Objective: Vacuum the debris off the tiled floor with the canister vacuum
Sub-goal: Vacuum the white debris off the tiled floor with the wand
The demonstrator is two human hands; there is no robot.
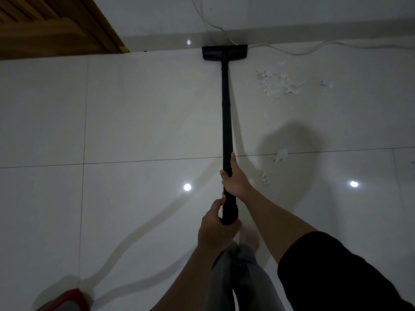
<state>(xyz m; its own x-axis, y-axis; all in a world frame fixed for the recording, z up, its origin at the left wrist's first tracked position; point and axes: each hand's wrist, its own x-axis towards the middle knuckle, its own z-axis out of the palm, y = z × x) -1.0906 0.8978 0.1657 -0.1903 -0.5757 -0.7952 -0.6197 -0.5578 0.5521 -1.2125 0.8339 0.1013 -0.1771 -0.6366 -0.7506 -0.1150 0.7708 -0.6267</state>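
Note:
A long black vacuum wand (226, 113) reaches forward across the white tiled floor (139, 113). Its flat black floor head (224, 52) lies against the skirting at the far wall. My right hand (235, 178) grips the wand higher up the tube. My left hand (215, 230) grips its lower end, where the hose joins. White paper scraps (280, 84) lie scattered to the right of the wand, and more bits (280, 155) sit nearer my right hand. The red canister (67, 299) shows at the bottom left corner.
A wooden door (56, 25) stands at the far left. A white cable (303, 50) runs along the skirting to the right of the floor head. My grey trouser leg (242, 274) and a bare foot are below my hands.

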